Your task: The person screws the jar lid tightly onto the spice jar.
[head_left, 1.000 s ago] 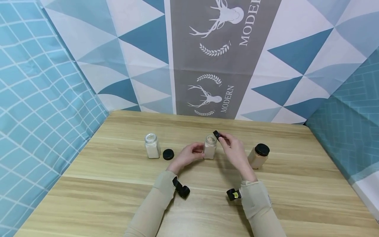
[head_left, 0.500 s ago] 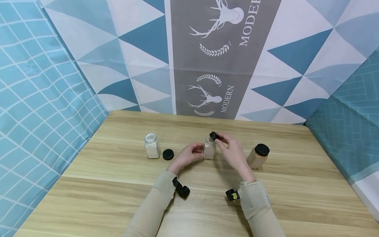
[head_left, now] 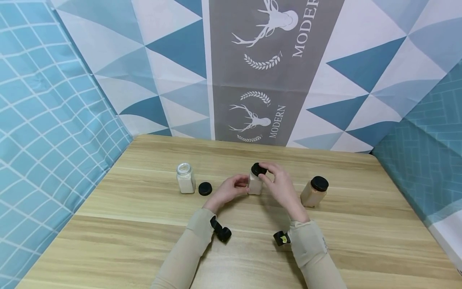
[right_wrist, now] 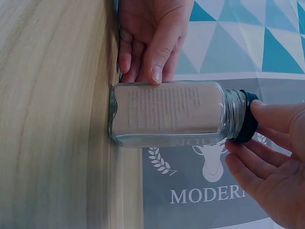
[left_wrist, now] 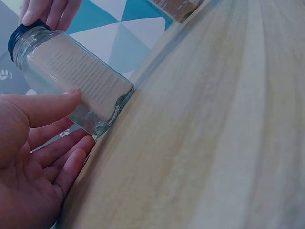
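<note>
A squarish glass jar [head_left: 255,186] with a pale label stands upright on the wooden table in the head view. My left hand [head_left: 229,188] holds it low on its left side, the thumb against the glass in the left wrist view. My right hand [head_left: 283,190] pinches a black lid [head_left: 258,169] between thumb and fingers at the jar's mouth. In the right wrist view, the lid [right_wrist: 248,117] covers the rim, tilted slightly, with glass threads showing below it. Whether it is screwed on, I cannot tell.
On the left stands an uncapped glass jar [head_left: 186,181], with a black lid [head_left: 205,188] lying beside it on the table [head_left: 144,233]. To the right of my right hand is a jar capped in black [head_left: 314,192]. Patterned cloth [head_left: 249,80] hangs behind the table.
My right hand has moved slightly left and brought the lid, turned from edge-up to flat, from beside the jar onto its mouth. My left hand has stayed at the jar.
</note>
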Tool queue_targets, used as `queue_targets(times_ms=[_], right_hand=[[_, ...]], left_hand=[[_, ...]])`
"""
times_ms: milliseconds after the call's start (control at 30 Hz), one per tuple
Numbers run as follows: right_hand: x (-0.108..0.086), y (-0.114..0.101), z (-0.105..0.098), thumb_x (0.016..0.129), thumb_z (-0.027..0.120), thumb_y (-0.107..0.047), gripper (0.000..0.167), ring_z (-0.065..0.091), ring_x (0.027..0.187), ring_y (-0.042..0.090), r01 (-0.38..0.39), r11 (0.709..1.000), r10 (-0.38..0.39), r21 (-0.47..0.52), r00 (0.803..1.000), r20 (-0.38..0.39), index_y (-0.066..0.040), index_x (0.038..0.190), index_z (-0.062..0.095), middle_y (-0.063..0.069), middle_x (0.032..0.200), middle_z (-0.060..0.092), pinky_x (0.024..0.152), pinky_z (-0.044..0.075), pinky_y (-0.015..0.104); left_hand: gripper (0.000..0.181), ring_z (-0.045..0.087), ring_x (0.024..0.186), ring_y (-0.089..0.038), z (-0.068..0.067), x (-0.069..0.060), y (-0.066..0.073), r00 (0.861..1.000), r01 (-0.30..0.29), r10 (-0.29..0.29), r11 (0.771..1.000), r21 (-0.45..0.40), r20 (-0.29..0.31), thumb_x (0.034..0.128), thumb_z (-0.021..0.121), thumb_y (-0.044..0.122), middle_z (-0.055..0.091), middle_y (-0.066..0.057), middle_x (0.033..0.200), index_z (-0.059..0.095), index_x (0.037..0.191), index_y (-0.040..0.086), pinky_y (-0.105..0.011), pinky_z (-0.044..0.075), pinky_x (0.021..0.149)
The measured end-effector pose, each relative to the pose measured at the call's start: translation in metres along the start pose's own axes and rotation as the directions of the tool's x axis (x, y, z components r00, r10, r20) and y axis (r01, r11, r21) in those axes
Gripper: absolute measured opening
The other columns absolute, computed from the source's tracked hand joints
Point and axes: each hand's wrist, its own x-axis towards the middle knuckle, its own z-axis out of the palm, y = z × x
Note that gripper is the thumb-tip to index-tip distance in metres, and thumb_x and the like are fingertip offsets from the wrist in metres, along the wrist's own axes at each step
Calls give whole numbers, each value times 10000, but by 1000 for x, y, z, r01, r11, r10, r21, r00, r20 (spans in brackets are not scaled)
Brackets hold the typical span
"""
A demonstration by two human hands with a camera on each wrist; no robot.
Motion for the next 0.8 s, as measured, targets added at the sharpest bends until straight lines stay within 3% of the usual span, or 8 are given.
queue_targets(times_ms=[267, 567, 633, 800], right_hand=[[1, 0, 0, 895, 578, -188, 353, 447, 1208, 311, 6, 1000, -5, -6, 999, 51, -90, 1234, 564, 130, 1289, 507, 994, 365, 481], [3, -1, -1, 885, 587, -149, 339, 475, 1182, 311, 58, 998, -55, -38, 997, 57, -65, 1214, 580, 137, 1279, 517, 968, 396, 466], [3, -1, -1, 886, 585, -148, 342, 475, 1183, 309, 60, 997, -57, -45, 996, 62, -68, 1219, 577, 133, 1283, 514, 968, 397, 464], [3, -1, -1, 894, 574, -150, 347, 477, 1182, 302, 63, 997, -60, -49, 996, 66, -76, 1233, 568, 122, 1292, 507, 962, 404, 459]], left_hand=[[454, 552, 1081, -228, 0, -1, 0, 1000, 2, -2, 1000, 4, 5, 836, 654, 147, 577, -104, 1202, 514, 1261, 70, -342, 456, 911], [448, 551, 1084, -236, 0, -1, 0, 1000, -6, 6, 1000, -2, 3, 842, 648, 153, 574, -113, 1204, 513, 1258, 62, -341, 462, 905], [451, 544, 1095, -264, -1, -5, 7, 1000, -5, 5, 1000, -9, 12, 846, 640, 135, 564, -138, 1214, 502, 1265, 43, -356, 457, 912], [465, 535, 1105, -279, -2, -5, 8, 1000, -6, 6, 1000, -17, 16, 845, 644, 143, 555, -148, 1226, 495, 1273, 41, -378, 446, 925]])
